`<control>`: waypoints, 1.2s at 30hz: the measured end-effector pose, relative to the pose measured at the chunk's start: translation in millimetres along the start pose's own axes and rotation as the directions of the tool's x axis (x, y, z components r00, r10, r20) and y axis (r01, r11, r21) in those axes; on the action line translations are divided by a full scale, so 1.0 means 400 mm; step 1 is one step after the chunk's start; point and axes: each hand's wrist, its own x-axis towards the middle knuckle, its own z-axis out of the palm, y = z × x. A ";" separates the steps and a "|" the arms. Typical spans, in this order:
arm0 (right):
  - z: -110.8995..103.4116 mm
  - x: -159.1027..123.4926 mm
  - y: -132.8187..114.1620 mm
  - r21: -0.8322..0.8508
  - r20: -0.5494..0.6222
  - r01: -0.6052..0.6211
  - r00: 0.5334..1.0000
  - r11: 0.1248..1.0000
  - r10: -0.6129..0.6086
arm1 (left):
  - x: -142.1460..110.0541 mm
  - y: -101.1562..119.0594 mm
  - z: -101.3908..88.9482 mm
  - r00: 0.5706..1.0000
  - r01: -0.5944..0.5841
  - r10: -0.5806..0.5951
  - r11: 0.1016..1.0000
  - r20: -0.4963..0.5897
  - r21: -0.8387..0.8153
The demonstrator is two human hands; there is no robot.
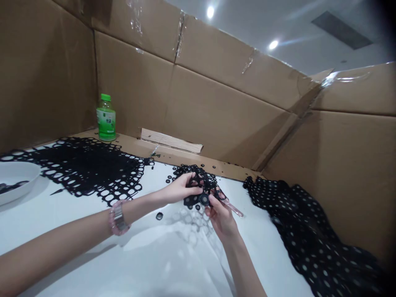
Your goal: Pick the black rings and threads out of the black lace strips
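Note:
My left hand (181, 189) pinches a black perforated rubber sheet (201, 185) full of round holes and lifts it off the white table (173, 255). My right hand (221, 216) is closed on a thin pink tool (233, 209) and also touches the sheet's lower edge. A pink watch (117, 218) sits on my left wrist. Small black rings (159, 215) lie loose on the table under the sheet.
A large black hole-punched sheet (89, 169) lies at left, another (309, 231) at right. A white bowl (17, 181) sits at the far left edge. A green bottle (106, 119) stands at the back. Cardboard walls (216, 107) surround the table.

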 end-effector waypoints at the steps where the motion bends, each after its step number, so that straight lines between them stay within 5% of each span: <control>1: -0.001 0.002 0.000 0.009 -0.023 0.018 1.000 1.000 -0.017 | 0.001 -0.003 -0.002 0.998 -0.019 0.022 0.998 -0.053 0.062; 3: -0.002 0.005 0.004 0.025 -0.087 0.072 0.994 0.997 -0.069 | -0.002 -0.002 -0.003 0.964 -0.070 0.138 0.957 -0.226 0.283; 5: -0.002 0.008 0.010 0.008 -0.141 0.121 0.983 0.993 -0.118 | -0.013 0.012 0.002 0.880 -0.096 0.331 0.826 -0.340 0.555; 6: -0.001 0.008 0.014 -0.011 -0.155 0.139 0.978 0.990 -0.139 | -0.020 0.022 0.007 0.858 -0.108 0.407 0.738 -0.313 0.666; 8: 0.002 0.007 0.021 -0.061 -0.157 0.160 0.973 0.985 -0.168 | -0.034 0.043 0.020 0.880 -0.162 0.454 0.562 -0.138 0.811; 10: 0.006 0.003 0.026 -0.107 -0.134 0.165 0.975 0.980 -0.179 | -0.044 0.056 0.033 0.917 -0.219 0.398 0.428 0.034 0.877; 12: 0.010 -0.001 0.028 -0.123 -0.091 0.178 0.978 0.976 -0.190 | -0.048 0.058 0.041 0.934 -0.232 0.343 0.379 0.097 0.896; 14: 0.014 -0.002 0.029 -0.101 -0.052 0.195 0.978 0.975 -0.201 | -0.044 0.051 0.043 0.948 -0.250 0.293 0.436 0.126 0.865; 17: 0.017 0.000 0.028 -0.056 -0.042 0.193 0.980 0.980 -0.196 | -0.029 0.035 0.036 0.964 -0.257 0.223 0.648 0.144 0.717; 20: 0.019 0.005 0.026 0.010 -0.067 0.189 0.980 0.982 -0.187 | -0.006 0.012 0.023 0.986 -0.164 0.155 0.838 0.062 0.521; 23: 0.022 0.009 0.025 0.125 -0.063 0.169 0.985 0.978 -0.163 | 0.020 -0.016 0.011 0.998 -0.061 0.064 0.935 0.002 0.350; 31: 0.001 0.021 0.011 0.255 -0.215 0.114 0.975 0.960 -0.058 | 0.053 -0.085 -0.086 0.992 0.054 0.016 0.844 -0.126 0.533; 36: 0.003 0.020 0.011 0.296 -0.209 0.038 0.977 0.954 0.026 | 0.029 -0.142 -0.148 0.996 0.072 -0.023 0.745 -0.082 0.664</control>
